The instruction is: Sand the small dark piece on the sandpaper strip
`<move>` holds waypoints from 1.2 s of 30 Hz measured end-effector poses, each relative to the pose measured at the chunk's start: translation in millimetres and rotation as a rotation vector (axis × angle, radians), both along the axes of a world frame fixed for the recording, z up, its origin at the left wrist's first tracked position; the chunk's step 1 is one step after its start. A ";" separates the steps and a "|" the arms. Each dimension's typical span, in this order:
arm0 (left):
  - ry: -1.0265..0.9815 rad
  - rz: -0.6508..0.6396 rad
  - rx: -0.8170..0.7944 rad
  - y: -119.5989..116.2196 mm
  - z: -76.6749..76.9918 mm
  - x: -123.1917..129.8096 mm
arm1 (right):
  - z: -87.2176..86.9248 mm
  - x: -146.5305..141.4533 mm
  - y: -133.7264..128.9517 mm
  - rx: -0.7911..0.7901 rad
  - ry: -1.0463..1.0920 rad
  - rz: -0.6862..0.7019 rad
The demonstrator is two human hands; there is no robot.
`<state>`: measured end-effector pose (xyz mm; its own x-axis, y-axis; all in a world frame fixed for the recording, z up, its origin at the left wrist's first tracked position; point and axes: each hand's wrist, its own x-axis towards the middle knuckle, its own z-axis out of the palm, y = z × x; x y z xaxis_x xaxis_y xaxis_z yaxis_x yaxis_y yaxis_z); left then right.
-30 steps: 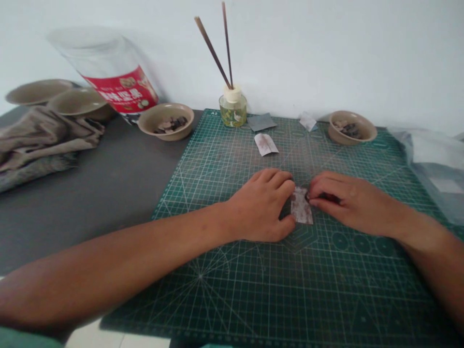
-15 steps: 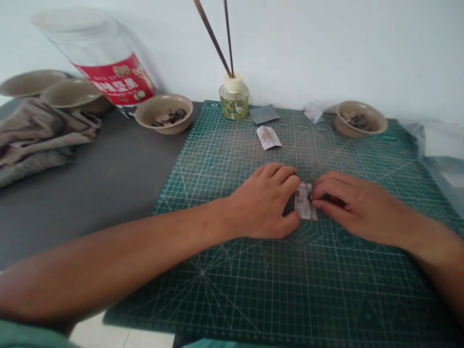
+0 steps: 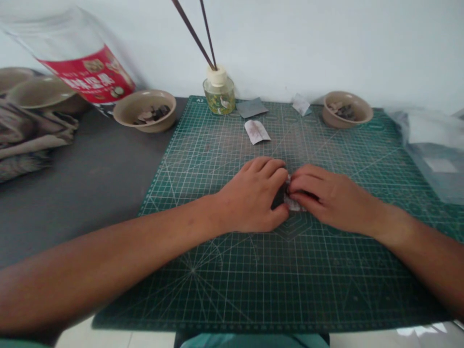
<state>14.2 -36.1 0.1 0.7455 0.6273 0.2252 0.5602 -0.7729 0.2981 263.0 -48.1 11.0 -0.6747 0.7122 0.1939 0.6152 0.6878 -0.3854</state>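
My left hand (image 3: 255,195) rests on the green cutting mat (image 3: 224,285), thumb and fingertips holding down the edges of a small whitish, dust-marked piece of sandpaper (image 3: 295,205). From the other side my right hand (image 3: 326,195) reaches over the same piece, its fingertips pinched together round a small dark bit against the paper. The fingers mostly hide that bit, so its kind does not show. Most of the sandpaper is covered by both hands.
Behind the hands lie a curled white sheet (image 3: 257,132), a grey sheet (image 3: 252,107) and a reed diffuser (image 3: 219,92). Bowls of small chips stand left (image 3: 145,111) and right (image 3: 347,110). A plastic jar (image 3: 87,72), a cloth (image 3: 32,130) and a plastic bag (image 3: 435,145) flank the mat.
The view has shifted, so everything sits further left. My right hand has moved left across the sandpaper, closer to my left hand, covering more of it.
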 end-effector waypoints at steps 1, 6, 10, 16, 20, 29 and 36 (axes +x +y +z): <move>0.003 0.003 0.004 0.0 0.2 -0.1 | 0.3 1.2 2.6 0.016 -0.012 -0.042; 0.008 0.001 0.017 -0.4 0.3 0.1 | 3.2 7.1 8.3 -0.043 -0.005 0.005; 0.012 0.001 0.009 0.2 0.3 0.5 | 2.9 6.3 8.5 -0.010 -0.026 -0.010; 0.006 0.005 0.004 1.1 0.0 0.1 | 10.2 12.1 11.6 -0.065 -0.031 0.063; -0.002 -0.006 -0.003 1.7 -0.2 0.5 | 8.1 6.5 4.9 -0.081 0.024 0.113; 0.006 0.008 -0.005 1.6 -0.6 -0.3 | 14.8 13.4 8.8 -0.167 -0.024 0.128; 0.008 0.009 0.000 1.4 0.6 1.1 | 9.6 11.2 11.6 -0.020 -0.071 -0.042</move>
